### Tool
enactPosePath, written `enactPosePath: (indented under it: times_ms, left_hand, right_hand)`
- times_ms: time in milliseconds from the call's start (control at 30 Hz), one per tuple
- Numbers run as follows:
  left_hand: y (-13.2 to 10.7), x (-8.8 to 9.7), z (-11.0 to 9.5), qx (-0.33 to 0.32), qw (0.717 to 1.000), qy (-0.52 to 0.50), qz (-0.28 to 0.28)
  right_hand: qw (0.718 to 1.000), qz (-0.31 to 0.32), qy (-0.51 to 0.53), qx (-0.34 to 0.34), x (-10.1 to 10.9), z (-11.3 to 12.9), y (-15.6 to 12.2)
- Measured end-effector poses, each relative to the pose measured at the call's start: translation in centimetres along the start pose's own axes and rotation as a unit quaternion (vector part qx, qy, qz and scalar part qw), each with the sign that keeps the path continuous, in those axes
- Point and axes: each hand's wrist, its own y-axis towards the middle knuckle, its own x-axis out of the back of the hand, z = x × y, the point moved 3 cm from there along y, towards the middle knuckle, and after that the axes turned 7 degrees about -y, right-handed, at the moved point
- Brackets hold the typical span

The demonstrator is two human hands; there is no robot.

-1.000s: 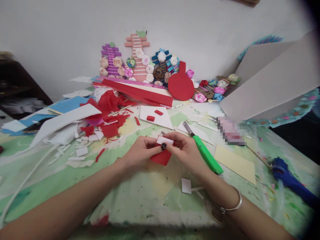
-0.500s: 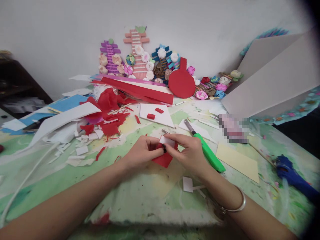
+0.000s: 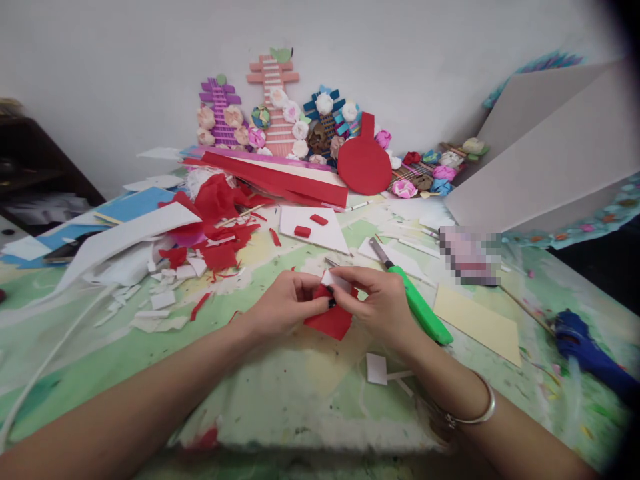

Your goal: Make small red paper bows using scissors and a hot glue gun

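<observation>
Pinching a small white flat piece (image 3: 327, 277) against thin red paper (image 3: 333, 325), your left hand (image 3: 286, 303) and right hand (image 3: 380, 301) meet at six o'clock from the head view's centre. Uneven thumb pressure could skew the paper; straying toward three o'clock could knock the green-handled, metal-bladed cutter (image 3: 423, 308).

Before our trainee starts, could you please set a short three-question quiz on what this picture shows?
1. Which lies nearest the right hand?
A) blue glue gun
B) green cutter
C) pale yellow card

2. Fill the gap: on the white board beyond the hands lie ___ small red pieces.

3. True or false: the left hand and right hand meet around a white piece and red paper.

Key: 1. B; 2. two; 3. true.
</observation>
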Motion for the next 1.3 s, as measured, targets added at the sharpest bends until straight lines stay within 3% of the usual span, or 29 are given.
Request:
enactPosePath:
  times_ms: [467,700,767,867,967,1067,1167,1300]
  left_hand:
    - [0.1,0.2,0.0,-0.012,0.999,-0.03,-0.008]
    - [0.2,0.9,0.0,0.006,0.995,-0.016,-0.095]
    - [0.2,1.1,-0.2,0.006,0.993,-0.005,-0.117]
    - [0.2,1.3,-0.5,-0.005,0.991,-0.012,-0.135]
    - [0.3,1.5,-0.3,-0.007,0.989,-0.049,-0.142]
    - [0.4,1.6,-0.1,-0.006,0.985,-0.093,-0.148]
    - [0.4,1.7,0.0,-0.006,0.979,-0.128,-0.158]
    - [0.3,1.8,0.0,-0.016,0.972,-0.161,-0.17]
  right_hand:
    - [0.999,0.028,0.03,-0.016,0.1,0.0,0.0]
    - [0.99,0.047,0.114,-0.067,0.1,-0.9,0.4]
    - [0.99,0.013,0.086,-0.109,1.0,-2.1,0.9]
    - [0.985,-0.023,-0.044,-0.164,2.4,-3.9,1.5]
    - [0.976,0.023,-0.14,-0.165,2.6,-4.9,1.8]
    - [0.972,0.071,-0.168,-0.151,2.2,-4.8,1.8]
    - [0.979,0.1,-0.087,-0.156,1.6,-4.0,1.7]
    - [0.962,0.161,0.163,-0.147,0.5,-2.0,1.2]
